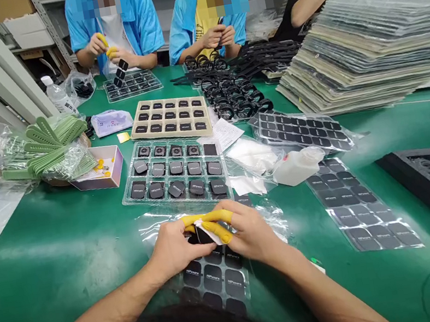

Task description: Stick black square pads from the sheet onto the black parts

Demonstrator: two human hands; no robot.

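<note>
My left hand [175, 248], with yellow finger cots on its fingertips, is closed around a small black piece that looks like a watch body [203, 234]. Against that piece, my right hand [247, 227], also in yellow finger cots, pinches a folded white wipe [211, 232]. Both hands meet above a clear sheet of black square "HiFuture" stickers [213, 276]. Just beyond them is a clear plastic tray [126, 201] of black square watch bodies, some face down with sensors showing, several bearing the HiFuture label. Fingers partly hide the held piece.
A beige tray [133, 136] of black parts stands farther back. Left are green straps [46, 149] and a small box [98, 181]. To the right lie a white bottle [299, 166], sticker sheets [367, 212], a black foam tray [412, 193] and stacked trays [361, 46]. Co-workers sit opposite.
</note>
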